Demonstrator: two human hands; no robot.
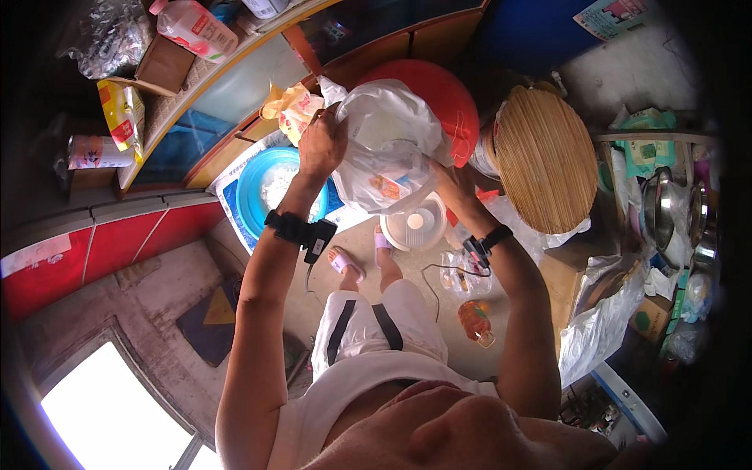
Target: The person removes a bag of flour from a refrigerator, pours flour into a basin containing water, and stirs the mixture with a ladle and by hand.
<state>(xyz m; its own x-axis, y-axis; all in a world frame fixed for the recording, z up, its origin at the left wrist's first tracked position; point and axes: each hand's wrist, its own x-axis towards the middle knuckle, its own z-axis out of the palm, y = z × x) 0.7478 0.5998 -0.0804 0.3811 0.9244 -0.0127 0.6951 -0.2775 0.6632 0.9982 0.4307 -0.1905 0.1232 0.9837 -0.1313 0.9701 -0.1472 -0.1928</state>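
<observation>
A white plastic bag (pixel 385 117) hangs with its mouth spread wide between my hands, and pale stuff shows inside. My left hand (pixel 324 143) grips its left rim, close to a crumpled yellow-orange plastic bag (pixel 292 110). On the opposite side, my right hand (pixel 451 185) holds the bag's lower right edge, its fingertips partly hidden by the plastic. Printed colours show through the clear front. To the left, partly behind my left forearm, a blue basin (pixel 245 187) contains white, lumpy matter (pixel 278 187). Below the bag is a round translucent plastic lid or tub (pixel 427 228).
A red round lid or basin (pixel 437 88) lies behind the bag. A round slatted wooden cover (pixel 546 158) stands at the right, above cardboard boxes (pixel 561 282). On the floor are an oil bottle (pixel 474 322) and a clear bag (pixel 467 276). A cluttered cabinet (pixel 247 76) lines the upper left.
</observation>
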